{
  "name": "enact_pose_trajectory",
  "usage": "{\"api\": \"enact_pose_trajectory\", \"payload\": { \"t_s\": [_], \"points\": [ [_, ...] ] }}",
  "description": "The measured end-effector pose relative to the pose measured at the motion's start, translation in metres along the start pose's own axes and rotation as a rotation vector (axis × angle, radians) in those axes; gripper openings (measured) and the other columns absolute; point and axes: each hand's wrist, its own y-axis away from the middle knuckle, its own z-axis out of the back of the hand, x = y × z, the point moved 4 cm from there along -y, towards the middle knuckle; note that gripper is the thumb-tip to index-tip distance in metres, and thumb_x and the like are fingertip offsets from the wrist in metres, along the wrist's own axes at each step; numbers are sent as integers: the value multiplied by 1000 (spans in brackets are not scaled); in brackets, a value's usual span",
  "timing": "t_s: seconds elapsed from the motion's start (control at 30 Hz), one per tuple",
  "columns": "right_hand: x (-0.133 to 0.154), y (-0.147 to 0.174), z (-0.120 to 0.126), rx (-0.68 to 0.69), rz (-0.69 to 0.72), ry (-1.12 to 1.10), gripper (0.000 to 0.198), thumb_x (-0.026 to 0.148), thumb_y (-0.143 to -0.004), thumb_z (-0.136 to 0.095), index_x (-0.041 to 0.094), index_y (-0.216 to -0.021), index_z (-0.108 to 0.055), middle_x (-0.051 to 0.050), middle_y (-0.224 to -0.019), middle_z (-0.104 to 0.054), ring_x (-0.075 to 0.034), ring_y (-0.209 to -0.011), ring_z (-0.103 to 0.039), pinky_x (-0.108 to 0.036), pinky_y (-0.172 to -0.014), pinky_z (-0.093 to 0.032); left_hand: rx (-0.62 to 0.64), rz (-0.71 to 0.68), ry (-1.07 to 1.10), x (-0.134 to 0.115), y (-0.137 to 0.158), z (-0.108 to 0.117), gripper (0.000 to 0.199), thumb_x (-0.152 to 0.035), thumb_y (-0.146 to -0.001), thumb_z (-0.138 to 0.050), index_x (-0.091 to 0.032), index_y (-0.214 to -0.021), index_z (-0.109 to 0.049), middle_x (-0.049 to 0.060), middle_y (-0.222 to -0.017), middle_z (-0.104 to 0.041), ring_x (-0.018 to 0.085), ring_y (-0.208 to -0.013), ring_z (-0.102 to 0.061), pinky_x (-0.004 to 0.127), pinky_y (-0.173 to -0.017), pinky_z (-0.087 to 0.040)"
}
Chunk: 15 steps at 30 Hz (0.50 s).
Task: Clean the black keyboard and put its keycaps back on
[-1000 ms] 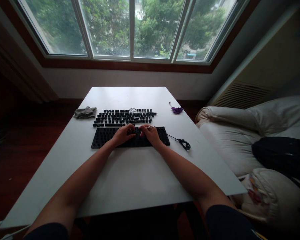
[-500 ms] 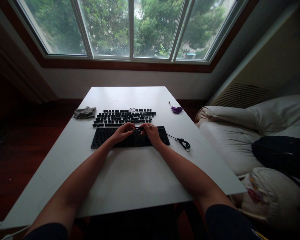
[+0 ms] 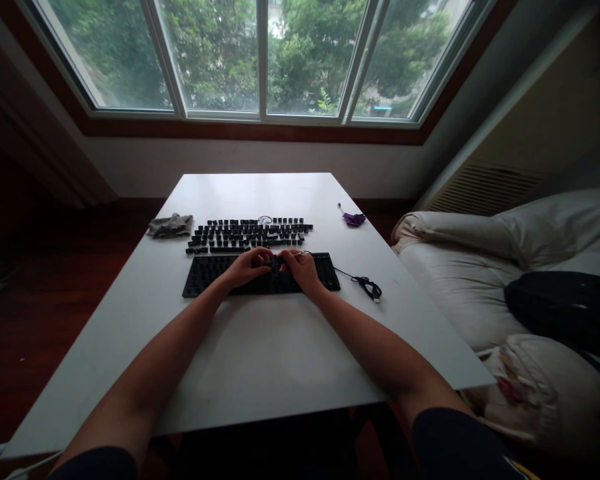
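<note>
Black keyboard point(image 3: 207, 277): above its middle, our right hand point(image 3: 303, 265) pinches a wire tool point(image 3: 301, 253), shiny end now hidden; left hand point(image 3: 247, 265) half-curled, hold unclear. We're likely back down at switch level.

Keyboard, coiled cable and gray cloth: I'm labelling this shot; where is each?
Keyboard point(image 3: 273, 284): head view, middle of its near side.
Coiled cable point(image 3: 369, 286): head view, its looped bundle.
Gray cloth point(image 3: 171, 227): head view, its crumpled middle.

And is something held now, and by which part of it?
The right hand holds a thin wire-like tool; one end sticks out above the hand, but the gripped part is hidden. Whether the left hand holds anything cannot be told.
</note>
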Motion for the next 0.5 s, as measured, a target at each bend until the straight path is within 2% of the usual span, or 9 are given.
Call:
{"api": "enact_pose_trajectory", "payload": {
  "t_s": [0.33, 0.5],
  "points": [
    [-3, -3, 4, -41, -27, -6, 53, 70, -90, -56, 21, -87, -76, -1, -56, -68, -15, -49, -58, -25, -53, -44, 24, -19, 88, 0, -1, 0, 42, -33, -87, -73, -19, -125, -62, 8, -107, -72, 17, -92, -64, 30, -85, -50],
    [-5, -4, 5, -89, -45, -18, 54, 71, -90, -54, 21, -84, -75, -1, -55, -67, -15, -51, -60, -26, -56, -46, -17, -19, -46, -3, 1, -4, 31, -32, -90, -66, -20, -118, -64, 7, -108, -73, 18, -91, -66, 30, -83, -51]
  ]
}}
